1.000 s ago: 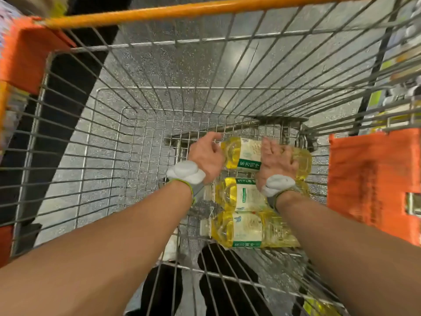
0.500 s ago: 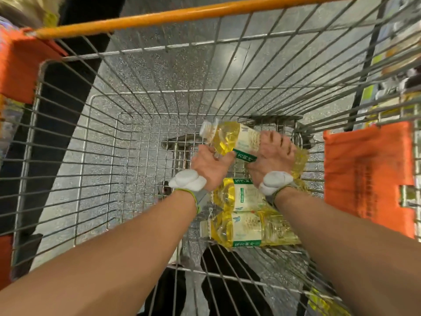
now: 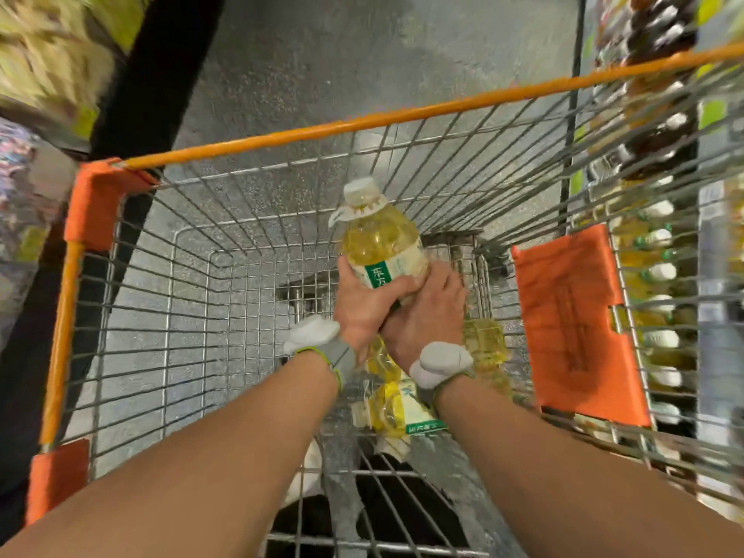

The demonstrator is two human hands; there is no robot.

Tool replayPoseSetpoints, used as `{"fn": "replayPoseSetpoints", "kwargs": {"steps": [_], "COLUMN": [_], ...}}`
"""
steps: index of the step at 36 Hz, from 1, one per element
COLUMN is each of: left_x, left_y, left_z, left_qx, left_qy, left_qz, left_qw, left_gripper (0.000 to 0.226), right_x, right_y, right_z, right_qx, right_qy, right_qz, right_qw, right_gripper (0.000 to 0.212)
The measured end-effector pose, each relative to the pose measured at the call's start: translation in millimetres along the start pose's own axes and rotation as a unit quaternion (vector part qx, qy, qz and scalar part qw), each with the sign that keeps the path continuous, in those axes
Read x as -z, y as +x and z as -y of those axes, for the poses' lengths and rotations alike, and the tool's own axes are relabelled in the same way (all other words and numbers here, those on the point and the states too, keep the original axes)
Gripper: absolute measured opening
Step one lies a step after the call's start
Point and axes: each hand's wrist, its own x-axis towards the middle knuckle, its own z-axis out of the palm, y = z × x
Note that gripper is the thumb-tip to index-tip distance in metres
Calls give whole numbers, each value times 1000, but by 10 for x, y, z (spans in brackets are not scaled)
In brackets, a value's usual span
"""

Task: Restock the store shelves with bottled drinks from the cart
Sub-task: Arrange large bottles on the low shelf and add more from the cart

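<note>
Lifted since a moment ago, the bottle [image 3: 378,243] now stands nearly upright, white cap uppermost, where half a second back it was tilted low over the others. Nearest, two bare forearms [image 3: 241,436] reach in over the cart's edge, each wrist wearing a grey band [image 3: 340,356] with a white pad. The left hand [image 3: 362,304] wraps its fingers round the labelled lower body; the right hand [image 3: 422,316] curls round the base, touching the left. Beneath them two more bottles [image 3: 388,392] of the same yellow drink lie on the wire bottom of the cart [image 3: 362,122]. Beyond its orange rim lies grey floor [image 3: 322,54]; to the right, blurred shelves [image 3: 660,275] hold rows of bottles
</note>
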Motion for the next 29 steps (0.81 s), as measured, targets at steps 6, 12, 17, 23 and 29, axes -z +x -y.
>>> {"fn": "replayPoseSetpoints", "kwargs": {"steps": [6,12,17,23,29], "left_x": [82,112,7,-130,-356], "left_y": [-161,-341,-652,-992,-1371], "left_z": [-191,-526,-725,-860,-969], "left_qx": [-31,-49,-98,-105,-106], "left_qy": [21,43,101,101,122], "left_qz": [46,104,150,196,290], "left_qw": [998,992,979,970,943], "left_gripper": [72,70,49,78,74], "right_x": [147,401,715,1141,1654], "right_y": [-252,-401,-493,-734,-983], "right_z": [-64,12,133,335,353], "right_qx": [32,-90,-185,-200,-186], "right_qy": [119,285,418,490,515], "right_qz": [17,111,86,-2,-104], "right_qw": [992,948,886,848,830], "right_gripper": [77,64,34,26,28]}}
